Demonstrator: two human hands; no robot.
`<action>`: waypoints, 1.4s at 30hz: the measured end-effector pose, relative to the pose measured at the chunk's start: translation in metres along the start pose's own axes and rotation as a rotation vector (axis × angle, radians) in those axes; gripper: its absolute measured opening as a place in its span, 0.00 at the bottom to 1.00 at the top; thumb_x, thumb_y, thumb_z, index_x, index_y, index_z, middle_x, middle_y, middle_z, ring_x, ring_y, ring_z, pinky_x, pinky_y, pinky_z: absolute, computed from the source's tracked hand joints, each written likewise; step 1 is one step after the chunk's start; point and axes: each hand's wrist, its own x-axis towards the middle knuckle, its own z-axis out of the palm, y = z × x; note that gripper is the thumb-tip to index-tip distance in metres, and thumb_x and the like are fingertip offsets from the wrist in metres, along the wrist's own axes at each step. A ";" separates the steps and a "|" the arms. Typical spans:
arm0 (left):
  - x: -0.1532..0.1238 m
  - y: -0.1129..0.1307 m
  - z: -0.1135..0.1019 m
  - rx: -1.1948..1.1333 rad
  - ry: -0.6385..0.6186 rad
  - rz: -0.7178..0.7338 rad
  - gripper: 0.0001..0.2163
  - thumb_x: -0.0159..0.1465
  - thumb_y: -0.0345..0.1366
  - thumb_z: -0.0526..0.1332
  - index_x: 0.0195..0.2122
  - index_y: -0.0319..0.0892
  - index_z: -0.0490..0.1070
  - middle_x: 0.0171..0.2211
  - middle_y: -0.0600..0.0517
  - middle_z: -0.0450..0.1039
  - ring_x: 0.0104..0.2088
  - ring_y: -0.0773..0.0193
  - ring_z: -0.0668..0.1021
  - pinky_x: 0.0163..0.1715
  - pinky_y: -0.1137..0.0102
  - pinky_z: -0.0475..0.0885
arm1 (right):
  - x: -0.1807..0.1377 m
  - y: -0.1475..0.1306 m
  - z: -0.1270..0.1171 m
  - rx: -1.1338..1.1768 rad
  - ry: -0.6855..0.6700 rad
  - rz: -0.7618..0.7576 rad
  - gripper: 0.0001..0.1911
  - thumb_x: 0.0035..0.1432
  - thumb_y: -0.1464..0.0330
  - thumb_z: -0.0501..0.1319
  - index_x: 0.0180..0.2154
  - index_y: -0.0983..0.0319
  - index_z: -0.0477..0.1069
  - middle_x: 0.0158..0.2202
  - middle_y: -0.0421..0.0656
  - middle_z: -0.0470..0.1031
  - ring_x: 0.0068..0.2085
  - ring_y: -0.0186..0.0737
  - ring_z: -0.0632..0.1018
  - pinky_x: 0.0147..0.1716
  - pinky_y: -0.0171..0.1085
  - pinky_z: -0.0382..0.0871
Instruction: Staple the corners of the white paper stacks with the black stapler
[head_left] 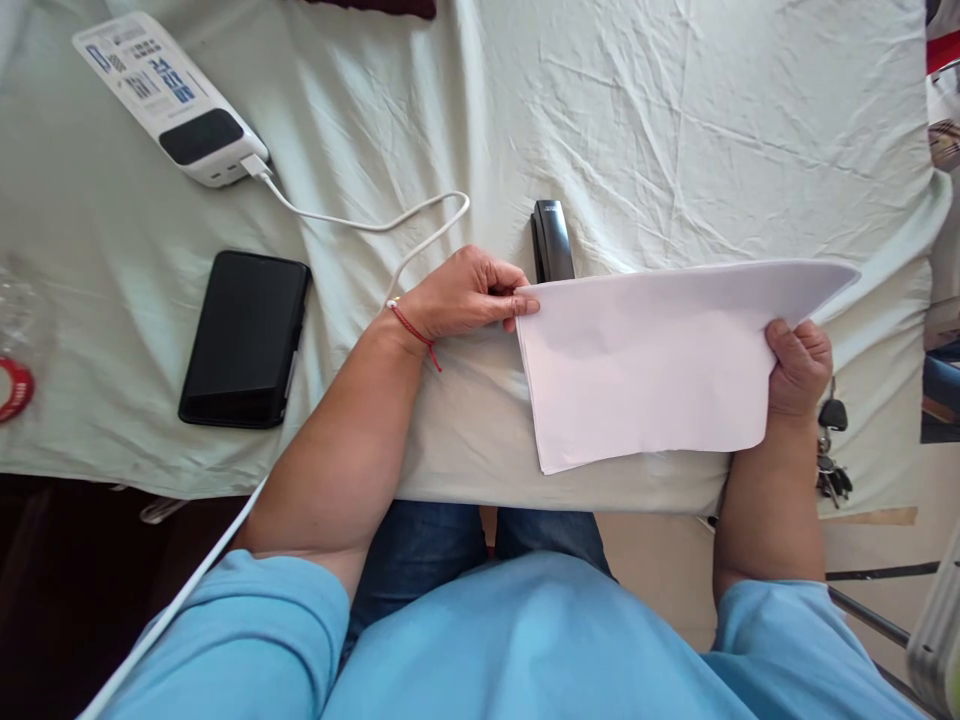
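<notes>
A small stack of blank white paper (pixel 645 370) is held between my two hands above the near part of the table. My left hand (pixel 476 292) pinches its upper left corner between thumb and fingers. On the opposite side my right hand (pixel 799 365) grips the right edge, thumb on top and the other fingers partly hidden behind the sheets. The paper's right end bends upward. Just behind its top edge lies a black stapler (pixel 553 240), its lower end covered by the paper.
A pale green cloth (pixel 615 130) covers the table. To the left lie a black smartphone (pixel 244 340) and a white power bank (pixel 172 100) with a white cable (pixel 360 225) running past my left wrist. Keys (pixel 831 450) rest beside my right forearm. A clear bottle with a red cap (pixel 15 388) is at the far left.
</notes>
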 end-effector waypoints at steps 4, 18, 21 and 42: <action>0.001 -0.001 0.000 -0.019 -0.016 0.010 0.15 0.66 0.45 0.71 0.28 0.40 0.79 0.24 0.53 0.75 0.28 0.69 0.70 0.30 0.71 0.62 | 0.001 0.002 0.000 0.023 -0.022 0.017 0.23 0.38 0.56 0.88 0.32 0.61 0.86 0.38 0.42 0.89 0.37 0.36 0.83 0.40 0.37 0.83; 0.002 0.000 0.005 0.003 0.040 0.033 0.16 0.68 0.48 0.69 0.30 0.41 0.78 0.25 0.54 0.74 0.28 0.69 0.71 0.29 0.72 0.63 | 0.001 0.002 0.000 -0.024 -0.053 0.019 0.22 0.40 0.56 0.86 0.36 0.60 0.89 0.40 0.43 0.90 0.37 0.36 0.82 0.40 0.36 0.82; 0.004 -0.003 0.007 0.009 0.045 0.012 0.18 0.70 0.50 0.68 0.29 0.41 0.77 0.24 0.55 0.73 0.26 0.69 0.70 0.27 0.72 0.63 | -0.001 0.000 0.003 -0.045 -0.051 0.025 0.24 0.39 0.56 0.86 0.38 0.61 0.90 0.39 0.44 0.89 0.37 0.38 0.81 0.41 0.38 0.82; 0.005 -0.010 0.013 0.073 0.110 0.074 0.19 0.78 0.47 0.61 0.53 0.39 0.85 0.37 0.51 0.81 0.37 0.63 0.77 0.40 0.70 0.73 | -0.002 -0.004 0.006 -0.108 -0.105 0.064 0.31 0.37 0.49 0.88 0.35 0.61 0.84 0.36 0.42 0.84 0.35 0.35 0.74 0.37 0.35 0.72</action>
